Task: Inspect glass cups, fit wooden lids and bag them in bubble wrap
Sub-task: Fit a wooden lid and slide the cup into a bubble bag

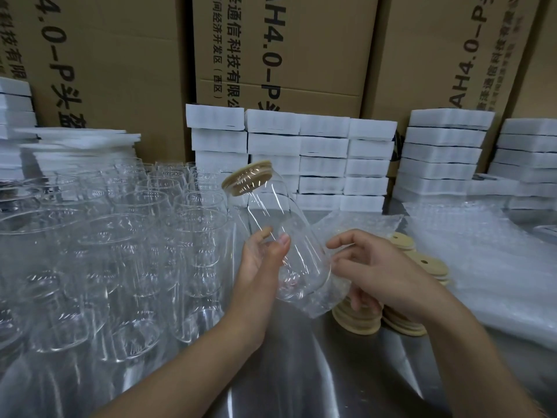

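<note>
Bagging is in hand; the left hand [265, 262] grips the glass cup [278, 218], tilted over the bench's [301, 375] middle, wooden lid [245, 175] fitted; the right hand [382, 267] holds a bubble-wrap bag [327, 301] at its base; next, the bag's mouth probably needs spreading for the cup.

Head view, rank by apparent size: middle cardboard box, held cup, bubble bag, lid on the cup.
1. box, largest though farthest and cropped.
2. cup and bag: unsure, because the cup and the right hand hide part of the bag.
3. lid, smallest.
</note>
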